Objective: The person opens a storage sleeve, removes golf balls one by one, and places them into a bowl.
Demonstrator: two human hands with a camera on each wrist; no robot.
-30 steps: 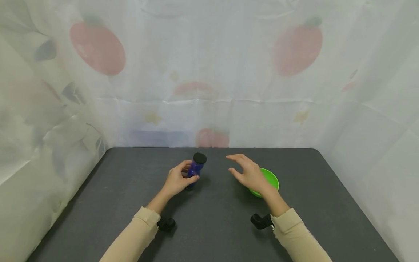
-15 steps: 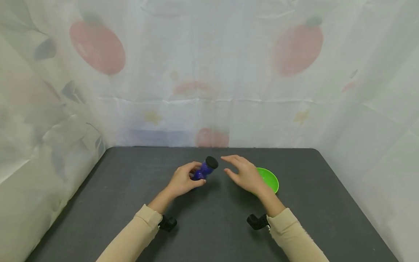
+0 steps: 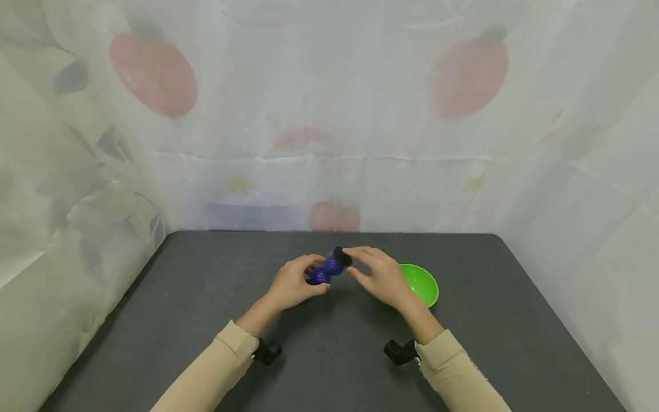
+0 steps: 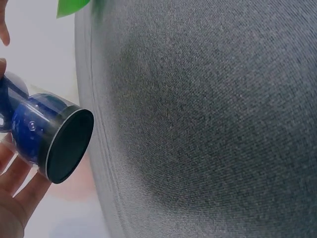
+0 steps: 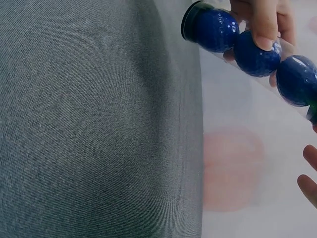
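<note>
A: Left hand (image 3: 294,284)?

B: Fingers are curled round the lower part of a clear tube (image 3: 327,270); it is gripped and held tilted above the table (image 3: 206,297), cap end pointed up and to the right. In the left wrist view the tube (image 4: 42,130) is seen from its black bottom end, with fingers (image 4: 17,191) under it.

A: Contents?

B: Blue balls (image 5: 257,53) are seen stacked inside, three counted in the right wrist view. The tube's wall is transparent; a black cap (image 3: 342,256) is fitted on the top end.

A: Right hand (image 3: 378,276)?

B: Thumb and fingertips are placed at the cap, apparently pinching it. Full closure round the cap cannot be confirmed from the head view; contact is shown. In the right wrist view only two fingertips (image 5: 309,171) are caught at the frame edge.

A: Tube off the table?

B: Yes, held clear of it, about mid-table, between both hands.

A: Anything else?

B: A green bowl (image 3: 422,283) is set on the table just right of the right hand, partly hidden by that wrist. Beige sleeves (image 3: 221,366) are worn. A fruit-print sheet (image 3: 329,114) is hung behind and at the sides.
</note>
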